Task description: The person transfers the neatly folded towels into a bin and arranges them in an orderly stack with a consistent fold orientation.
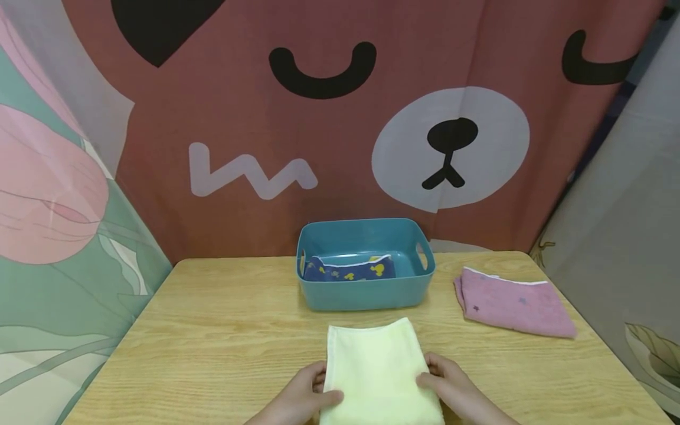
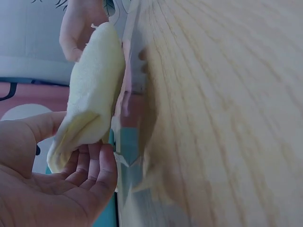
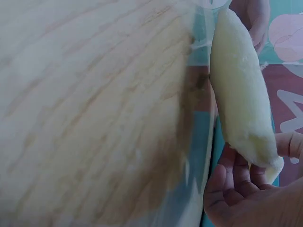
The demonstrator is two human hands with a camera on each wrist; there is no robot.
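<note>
A pale yellow towel [image 1: 377, 372], folded into a thick pad, is held between both hands near the front of the table. My left hand [image 1: 304, 394] pinches its left edge, thumb on top and fingers underneath. On the opposite edge my right hand [image 1: 455, 386] grips the same way. In the left wrist view the towel [image 2: 97, 75] shows its folded layers, raised off the tabletop. The right wrist view has the towel [image 3: 241, 94] between thumb and curled fingers [image 3: 232, 179]. Its near end is cut off in the head view.
Behind the towel stands a teal plastic basket [image 1: 366, 295] with handle holes. Inside lies a folded navy cloth [image 1: 347, 271] with yellow figures. A folded pink towel [image 1: 515, 304] rests at the right of the wooden table [image 1: 212, 330]. Printed curtains [image 1: 239, 224] hang close around the table.
</note>
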